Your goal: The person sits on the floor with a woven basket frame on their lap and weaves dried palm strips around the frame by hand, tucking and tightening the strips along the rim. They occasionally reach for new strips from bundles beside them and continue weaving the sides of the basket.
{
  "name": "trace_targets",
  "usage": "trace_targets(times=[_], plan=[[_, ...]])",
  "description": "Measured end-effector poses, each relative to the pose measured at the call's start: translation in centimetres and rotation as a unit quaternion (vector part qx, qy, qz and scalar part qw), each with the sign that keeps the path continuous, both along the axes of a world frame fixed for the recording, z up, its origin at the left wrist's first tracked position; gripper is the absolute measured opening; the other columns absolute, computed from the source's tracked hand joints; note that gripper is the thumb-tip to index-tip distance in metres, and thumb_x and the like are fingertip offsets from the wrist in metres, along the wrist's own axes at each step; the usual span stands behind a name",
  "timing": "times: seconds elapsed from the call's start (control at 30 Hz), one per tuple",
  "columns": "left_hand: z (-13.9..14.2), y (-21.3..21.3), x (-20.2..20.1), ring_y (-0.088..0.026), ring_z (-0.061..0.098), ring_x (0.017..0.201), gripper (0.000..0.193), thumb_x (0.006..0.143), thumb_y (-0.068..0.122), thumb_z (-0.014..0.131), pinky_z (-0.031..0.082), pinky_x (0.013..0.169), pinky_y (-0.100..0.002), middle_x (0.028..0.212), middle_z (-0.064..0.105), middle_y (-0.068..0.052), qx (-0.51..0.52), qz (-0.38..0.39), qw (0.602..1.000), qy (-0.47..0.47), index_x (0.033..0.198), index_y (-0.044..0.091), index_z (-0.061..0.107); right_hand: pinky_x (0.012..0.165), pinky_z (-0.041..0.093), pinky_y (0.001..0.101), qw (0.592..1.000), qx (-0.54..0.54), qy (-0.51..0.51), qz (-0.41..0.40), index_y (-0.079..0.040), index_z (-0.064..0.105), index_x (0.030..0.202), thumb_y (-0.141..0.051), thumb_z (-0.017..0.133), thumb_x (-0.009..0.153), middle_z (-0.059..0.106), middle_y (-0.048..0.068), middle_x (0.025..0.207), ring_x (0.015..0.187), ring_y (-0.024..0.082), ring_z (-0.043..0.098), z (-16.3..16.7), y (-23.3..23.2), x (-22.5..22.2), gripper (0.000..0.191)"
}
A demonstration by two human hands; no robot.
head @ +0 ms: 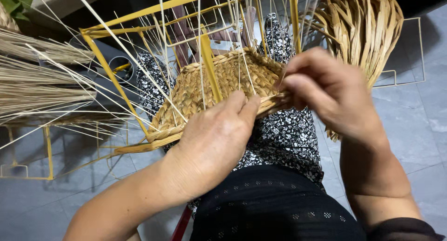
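Mid-weave here: the half-woven basket (223, 90) sits on the lap, built on a yellow wire frame (111, 76). Left hand (212, 143) presses the woven edge flat, fingers closed on the rim. Right hand (326, 90) pinches a straw strand (274, 99) at the rim. I'd guess the next move needs that strand tucked tight between the thin uprights (240, 45).

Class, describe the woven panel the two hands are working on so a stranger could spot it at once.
Start at the yellow metal frame across the lap. The woven panel fills its near side, with the left hand and right hand on its edge. Unlike the loose dry strands behind, it is tightly braided.
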State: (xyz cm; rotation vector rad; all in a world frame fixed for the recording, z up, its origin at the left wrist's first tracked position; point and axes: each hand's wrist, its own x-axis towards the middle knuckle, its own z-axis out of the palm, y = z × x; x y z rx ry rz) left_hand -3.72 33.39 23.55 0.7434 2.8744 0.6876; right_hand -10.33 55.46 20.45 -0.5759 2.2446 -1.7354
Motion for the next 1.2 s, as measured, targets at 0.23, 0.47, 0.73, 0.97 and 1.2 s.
trace_targets(times=[0.23, 0.47, 0.73, 0.97, 1.2], plan=[[0.5, -1.3, -1.1, -0.034, 0.07, 0.067, 0.027, 0.092, 0.016, 0.066, 0.057, 0.056, -0.044, 0.09, 0.065, -0.016, 0.01, 0.026, 0.998, -0.063, 0.114, 0.001, 0.069, 0.073, 0.062, 0.0274, 0.955, 0.092, 0.275, 0.069, 0.003, 0.069, 0.116, -0.009, 0.072, 0.091, 0.073, 0.013, 0.102, 0.088, 0.018, 0.072, 0.7, -0.8, 2.1, 0.028], [5.5, -4.6, -0.2, -0.03, 0.061, 0.076, 0.02, 0.087, 0.017, 0.079, 0.047, 0.063, -0.04, 0.087, 0.066, -0.01, -0.007, 0.059, 0.977, 0.205, 0.1, 0.003, 0.075, 0.06, 0.06, 0.0241, 0.958, 0.109, 0.254, 0.082, -0.004, 0.074, 0.104, -0.01, 0.076, 0.095, 0.074, 0.006, 0.085, 0.074, 0.012, 0.073, -2.5, -2.2, 0.9, 0.011], [1.6, -1.0, -0.6, -0.035, 0.066, 0.06, 0.023, 0.101, 0.021, 0.064, 0.052, 0.055, -0.046, 0.067, 0.065, -0.015, 0.121, 0.078, 0.986, -0.082, 0.085, 0.005, 0.07, 0.066, 0.057, 0.0282, 0.96, 0.116, 0.249, 0.045, 0.0, 0.064, 0.11, -0.005, 0.072, 0.098, 0.071, 0.011, 0.094, 0.079, 0.016, 0.072, -2.6, -1.9, 1.5, 0.015], [-1.7, -0.7, -3.8, -0.02, 0.058, 0.054, 0.025, 0.105, 0.021, 0.046, 0.051, 0.052, -0.035, 0.069, 0.063, -0.01, 0.116, 0.1, 0.955, -0.253, 0.1, 0.007, 0.065, 0.062, 0.063, 0.0216, 0.993, 0.065, 0.084, 0.058, -0.002, 0.059, 0.115, -0.003, 0.062, 0.103, 0.073, 0.003, 0.086, 0.073, 0.007, 0.074, -3.0, -1.2, 1.4, 0.012], [-0.7, -1.7, -2.6, -0.016, 0.054, 0.062, 0.049, 0.111, 0.034, 0.045, 0.046, 0.054, -0.028, 0.088, 0.073, -0.016, 0.49, 0.14, 0.77, -0.384, 0.111, -0.007, 0.071, 0.058, 0.06, 0.0227, 0.995, 0.093, 0.02, 0.028, -0.002, 0.059, 0.116, -0.004, 0.06, 0.104, 0.072, 0.002, 0.077, 0.068, 0.007, 0.072, -2.0, -1.4, 1.2, 0.012]])
